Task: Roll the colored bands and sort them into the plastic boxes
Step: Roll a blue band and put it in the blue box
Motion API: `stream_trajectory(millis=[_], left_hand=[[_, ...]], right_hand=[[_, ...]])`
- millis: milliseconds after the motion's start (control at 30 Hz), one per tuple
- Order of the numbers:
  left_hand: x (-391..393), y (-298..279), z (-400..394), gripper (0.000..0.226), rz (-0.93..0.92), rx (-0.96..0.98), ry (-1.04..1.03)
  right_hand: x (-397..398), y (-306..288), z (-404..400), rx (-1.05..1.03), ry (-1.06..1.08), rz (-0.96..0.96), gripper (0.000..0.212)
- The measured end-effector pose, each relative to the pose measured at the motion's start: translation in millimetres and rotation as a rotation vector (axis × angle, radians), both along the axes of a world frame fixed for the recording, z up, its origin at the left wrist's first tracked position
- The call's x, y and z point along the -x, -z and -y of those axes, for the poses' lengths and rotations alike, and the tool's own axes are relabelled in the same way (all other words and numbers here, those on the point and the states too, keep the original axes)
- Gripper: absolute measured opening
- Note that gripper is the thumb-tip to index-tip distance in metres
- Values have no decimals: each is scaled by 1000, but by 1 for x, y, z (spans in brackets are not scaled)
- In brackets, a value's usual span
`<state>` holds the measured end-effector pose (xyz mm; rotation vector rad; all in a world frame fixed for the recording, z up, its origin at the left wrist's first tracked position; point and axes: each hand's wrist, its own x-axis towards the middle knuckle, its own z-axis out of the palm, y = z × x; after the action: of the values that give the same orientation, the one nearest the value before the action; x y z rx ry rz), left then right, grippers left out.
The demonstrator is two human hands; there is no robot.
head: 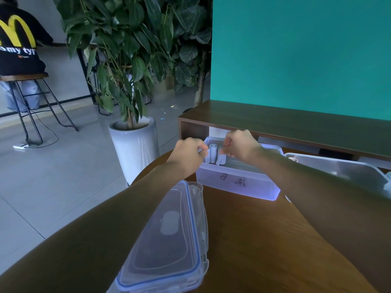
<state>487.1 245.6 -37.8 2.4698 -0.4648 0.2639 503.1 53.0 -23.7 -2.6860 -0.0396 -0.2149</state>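
Observation:
A clear plastic box (pixel 237 182) with handwritten marks on its front stands on the round brown table (pixel 254 240). Pale rolled bands (pixel 213 154) stand upright at its left end. My left hand (pixel 188 156) is at the box's left rim, its fingertips pinching the leftmost roll. My right hand (pixel 241 148) reaches over the box from the right and pinches the top of another roll (pixel 221 158). Part of that roll is hidden by my fingers.
A clear lid with a blue seal (pixel 169 246) lies near the table's front left edge. A second clear box (pixel 338 170) sits at the right. A dark wooden shelf (pixel 296 123) runs behind. A white planter (pixel 135 144) stands on the floor to the left.

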Motion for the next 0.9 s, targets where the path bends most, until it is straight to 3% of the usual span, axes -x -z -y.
stream_trajectory(millis=[900], left_hand=[[-3, 2, 0, 23, -15, 4, -19]], right_hand=[[6, 3, 10, 24, -70, 33, 19]])
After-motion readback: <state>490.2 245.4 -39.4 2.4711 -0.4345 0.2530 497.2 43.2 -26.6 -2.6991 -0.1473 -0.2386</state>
